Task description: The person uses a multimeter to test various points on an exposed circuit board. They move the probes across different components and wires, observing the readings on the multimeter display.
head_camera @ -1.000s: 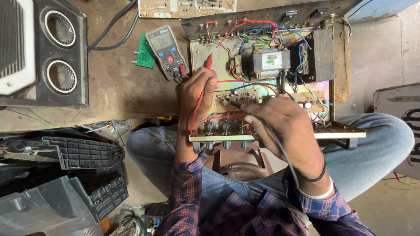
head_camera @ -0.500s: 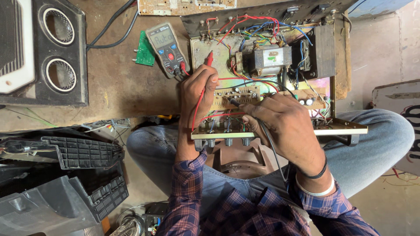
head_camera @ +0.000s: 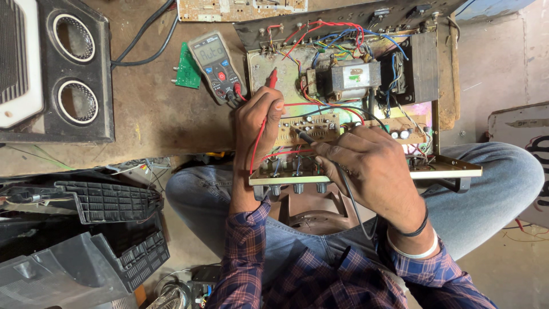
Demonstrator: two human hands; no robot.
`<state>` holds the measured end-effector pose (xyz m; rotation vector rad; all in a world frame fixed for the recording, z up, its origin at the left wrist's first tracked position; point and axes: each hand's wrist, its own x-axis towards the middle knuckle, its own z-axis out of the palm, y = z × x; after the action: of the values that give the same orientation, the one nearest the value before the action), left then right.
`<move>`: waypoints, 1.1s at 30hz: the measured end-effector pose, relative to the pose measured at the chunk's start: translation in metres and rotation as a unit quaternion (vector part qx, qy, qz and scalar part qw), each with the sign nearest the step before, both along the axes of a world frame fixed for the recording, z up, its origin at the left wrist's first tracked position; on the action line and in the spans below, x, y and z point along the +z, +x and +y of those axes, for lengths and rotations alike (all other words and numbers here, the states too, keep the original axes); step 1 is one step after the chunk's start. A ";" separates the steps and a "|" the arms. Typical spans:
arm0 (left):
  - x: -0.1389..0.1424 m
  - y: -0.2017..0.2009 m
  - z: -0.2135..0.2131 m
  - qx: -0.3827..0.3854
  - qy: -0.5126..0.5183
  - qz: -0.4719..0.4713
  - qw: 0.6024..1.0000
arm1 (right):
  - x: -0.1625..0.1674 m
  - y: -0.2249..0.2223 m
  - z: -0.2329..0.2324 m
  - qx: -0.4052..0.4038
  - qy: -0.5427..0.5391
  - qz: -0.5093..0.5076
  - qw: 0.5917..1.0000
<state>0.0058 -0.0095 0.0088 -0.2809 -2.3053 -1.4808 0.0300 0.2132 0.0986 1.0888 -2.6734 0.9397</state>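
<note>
1. The left hand (head_camera: 258, 117) is pinching the red probe (head_camera: 272, 78) between thumb and fingers, closed around its shaft; the probe's tip is pointing up toward the bare metal floor of the open amplifier chassis (head_camera: 343, 97); its red lead is running down across the palm side of the hand.
2. The right hand (head_camera: 366, 163) is gripping the black probe (head_camera: 304, 136), fingers curled tight about it; the probe's tip is resting on the tan circuit board (head_camera: 306, 127) that is lying between the two hands; the black lead is trailing down past the wrist, which is wearing a black band and a white band.
3. The chassis is sitting partly on the table (head_camera: 143, 114) and partly over the person's lap; its front strip with knobs (head_camera: 297, 187) is facing the person; a grey transformer (head_camera: 346, 77) is standing in the middle among red, blue and black wires.
4. A multimeter (head_camera: 214, 63) is lying on the table just left of the chassis, with both leads plugged into its lower end; a small green board (head_camera: 186, 70) is lying just beside it.
5. A black speaker box (head_camera: 68, 68) is lying at the far left of the table; black plastic casings (head_camera: 97, 229) are piling up on the floor below.
</note>
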 end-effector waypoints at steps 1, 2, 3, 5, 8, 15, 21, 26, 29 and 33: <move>0.000 0.000 0.000 0.000 -0.001 0.000 1.000 | -0.001 0.001 0.000 -0.002 -0.001 0.001 1.000; -0.001 0.001 0.000 -0.001 -0.001 0.001 1.000 | -0.001 0.001 0.001 -0.002 -0.004 -0.003 1.000; -0.001 0.001 0.000 -0.002 0.000 0.002 1.000 | -0.001 0.002 0.001 -0.002 -0.008 -0.007 1.000; -0.002 0.000 -0.001 -0.003 0.000 0.003 1.000 | -0.002 0.002 0.002 0.000 -0.009 -0.010 1.000; -0.003 -0.001 -0.001 -0.005 0.001 0.005 1.000 | -0.002 0.001 0.002 0.007 -0.003 -0.006 1.000; -0.003 -0.001 -0.001 -0.007 0.002 0.006 1.000 | -0.001 0.000 0.003 0.017 0.004 -0.009 1.000; -0.003 0.000 -0.001 -0.001 -0.005 0.004 1.000 | -0.003 -0.002 0.005 0.032 0.008 -0.011 0.999; -0.002 0.000 -0.001 -0.006 -0.001 0.004 1.000 | -0.003 -0.002 0.005 0.032 0.006 -0.013 0.999; -0.004 -0.002 -0.001 -0.007 0.000 0.006 1.000 | -0.003 0.000 0.004 0.019 -0.002 -0.014 1.000; -0.005 -0.001 -0.001 -0.009 -0.001 0.006 1.000 | -0.003 0.000 0.005 0.012 -0.001 -0.016 1.000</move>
<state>0.0044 -0.0110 0.0039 -0.3102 -2.2994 -1.4814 0.0302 0.2182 0.0954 1.1161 -2.6903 0.9713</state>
